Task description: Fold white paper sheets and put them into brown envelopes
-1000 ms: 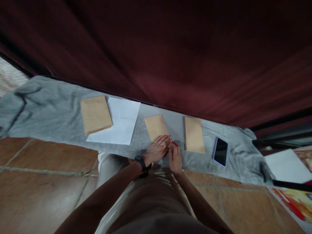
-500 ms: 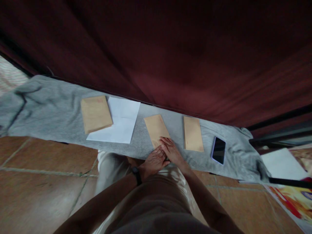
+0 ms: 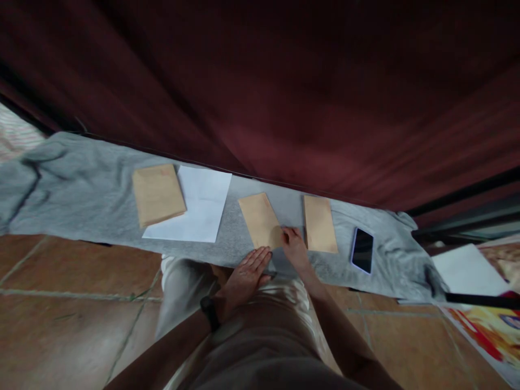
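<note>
A brown paper envelope (image 3: 260,216) lies slanted on the grey cloth in front of me. My left hand (image 3: 247,273) rests on its near end, fingers stretched out flat, with a dark watch on the wrist. At the envelope's lower right edge, my right hand (image 3: 296,250) has its fingers curled and pressed together on the paper's margin; the fingertips are partly hidden. Just right of that hand is a stack of brown envelopes (image 3: 320,223). To the left, another pile of brown envelopes (image 3: 158,195) overlaps a white paper sheet (image 3: 205,206).
Grey cloth (image 3: 93,189) covers a long narrow bench. A phone (image 3: 363,250) lies toward its right end. Behind the bench hangs a dark red curtain (image 3: 276,119). Tiled floor (image 3: 73,325) shows below, with white and colourful printed sheets (image 3: 487,325) at far right.
My hands, earlier laid together on the envelope's near end, are now apart. The right moved to the envelope's right edge and curled its fingers; the left slid slightly toward me and left.
</note>
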`<action>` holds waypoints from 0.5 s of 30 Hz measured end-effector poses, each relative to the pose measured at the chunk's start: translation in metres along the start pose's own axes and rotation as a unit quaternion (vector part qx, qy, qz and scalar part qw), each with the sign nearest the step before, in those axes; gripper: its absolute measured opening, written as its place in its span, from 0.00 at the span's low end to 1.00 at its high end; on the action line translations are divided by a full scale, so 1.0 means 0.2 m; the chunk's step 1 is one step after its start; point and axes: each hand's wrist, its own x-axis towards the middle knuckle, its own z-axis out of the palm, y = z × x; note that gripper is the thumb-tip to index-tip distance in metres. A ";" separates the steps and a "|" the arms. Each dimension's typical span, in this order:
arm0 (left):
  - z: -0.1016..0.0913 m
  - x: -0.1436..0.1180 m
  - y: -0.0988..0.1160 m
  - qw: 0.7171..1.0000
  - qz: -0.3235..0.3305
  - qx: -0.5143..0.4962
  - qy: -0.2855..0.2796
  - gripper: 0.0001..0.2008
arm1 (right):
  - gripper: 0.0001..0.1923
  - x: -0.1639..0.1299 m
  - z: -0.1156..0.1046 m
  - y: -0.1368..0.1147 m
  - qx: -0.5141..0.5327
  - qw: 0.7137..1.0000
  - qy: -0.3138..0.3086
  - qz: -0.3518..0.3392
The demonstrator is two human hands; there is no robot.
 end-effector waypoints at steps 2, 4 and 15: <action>0.02 0.00 0.00 1.000 -0.005 0.013 0.007 0.29 | 0.10 -0.01 -0.01 -0.01 0.060 0.996 0.005 0.061; 0.03 0.02 0.01 0.999 -0.014 0.027 0.010 0.27 | 0.05 0.00 -0.02 -0.02 0.122 0.986 0.012 0.108; -0.14 0.39 0.11 0.910 -0.230 -0.306 0.161 0.16 | 0.08 0.01 -0.27 -0.43 0.054 0.989 0.121 -0.062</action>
